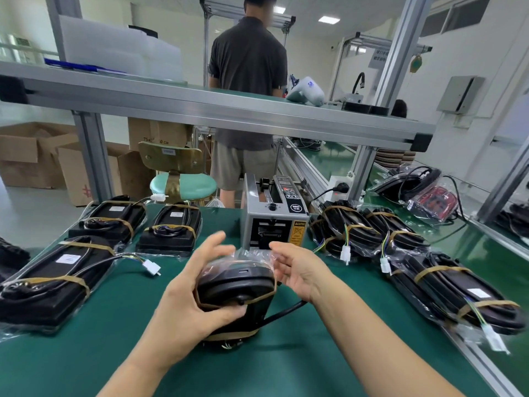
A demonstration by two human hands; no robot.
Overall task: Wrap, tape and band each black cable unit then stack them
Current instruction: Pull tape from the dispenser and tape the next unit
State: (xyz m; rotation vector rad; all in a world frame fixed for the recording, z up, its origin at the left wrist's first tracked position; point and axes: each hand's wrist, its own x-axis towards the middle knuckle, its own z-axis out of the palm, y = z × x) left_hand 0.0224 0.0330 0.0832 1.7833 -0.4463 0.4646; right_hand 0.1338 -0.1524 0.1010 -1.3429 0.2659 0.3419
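A black cable unit [237, 293] in clear plastic wrap stands on end at the middle of the green table [286, 362], with tan rubber bands around it and a black cord trailing right. My left hand [189, 287] holds its left side, thumb hooked under the band at the front, fingers spread upward. To the unit's right, my right hand [297, 267] is open, its fingers at the loose plastic wrap on top. Just behind the unit sits the grey tape dispenser [274, 213].
Three banded wrapped units [54, 279] lie at the left, several more [369, 227] at the right. A person stands behind the bench near a green stool [183, 184]. An aluminium shelf rail [214, 110] crosses overhead. Cardboard boxes sit at the far left.
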